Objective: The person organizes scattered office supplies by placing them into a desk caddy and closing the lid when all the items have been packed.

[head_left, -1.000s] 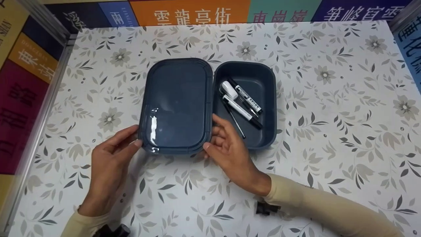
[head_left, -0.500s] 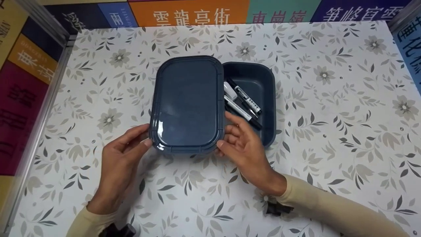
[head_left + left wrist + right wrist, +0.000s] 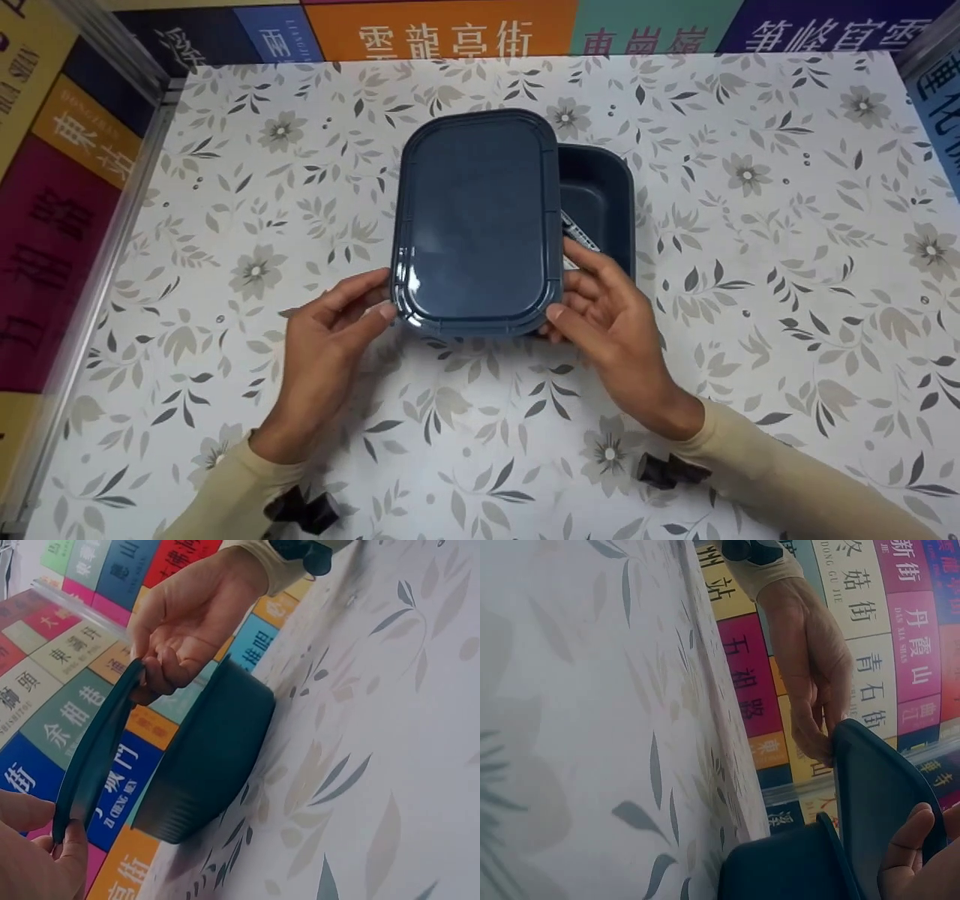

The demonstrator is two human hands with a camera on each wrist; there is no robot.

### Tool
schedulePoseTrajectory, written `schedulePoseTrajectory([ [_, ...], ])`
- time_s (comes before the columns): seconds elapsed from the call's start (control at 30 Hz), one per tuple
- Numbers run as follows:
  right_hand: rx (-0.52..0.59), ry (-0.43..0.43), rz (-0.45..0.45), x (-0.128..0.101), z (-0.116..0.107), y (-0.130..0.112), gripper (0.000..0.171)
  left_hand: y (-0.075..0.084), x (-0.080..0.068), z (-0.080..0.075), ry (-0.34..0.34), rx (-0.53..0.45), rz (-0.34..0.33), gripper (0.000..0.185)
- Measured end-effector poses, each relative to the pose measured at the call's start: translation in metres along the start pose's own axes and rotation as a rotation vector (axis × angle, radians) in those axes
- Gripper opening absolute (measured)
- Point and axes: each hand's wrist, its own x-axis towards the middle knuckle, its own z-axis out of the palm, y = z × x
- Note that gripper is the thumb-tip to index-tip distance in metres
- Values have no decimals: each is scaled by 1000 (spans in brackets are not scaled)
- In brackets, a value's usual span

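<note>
A dark blue rectangular lid (image 3: 480,217) hangs above the left part of a matching box (image 3: 609,187) in the head view. Pinching its near left corner is my left hand (image 3: 326,352), while my right hand (image 3: 622,345) pinches the near right corner. Part of a black and white marker (image 3: 579,229) shows inside the box; the lid and my right hand hide the other contents. From the left wrist view, the lid (image 3: 97,750) is tilted and apart from the box (image 3: 206,754).
The box stands on a table covered with a white leaf-and-flower patterned cloth (image 3: 750,315). Panels with coloured blocks and printed characters (image 3: 442,30) line the far side and both flanks. Black wrist mounts (image 3: 304,510) sit on the beige sleeves.
Both hands have carried the lid right and slightly away from me. It now covers the left part of the box and most of the pens inside, which showed before.
</note>
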Motion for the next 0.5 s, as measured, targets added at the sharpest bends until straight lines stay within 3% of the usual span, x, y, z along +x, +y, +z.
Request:
schedulePoseTrajectory([
  [0.23,-33,23,-21,-3,-14,-2,69,-2,4,16,-14,-56,-4,42],
  [0.5,-43,56,-32,-6,-27,-3,70,-2,6,33,-47,-191,-21,48],
])
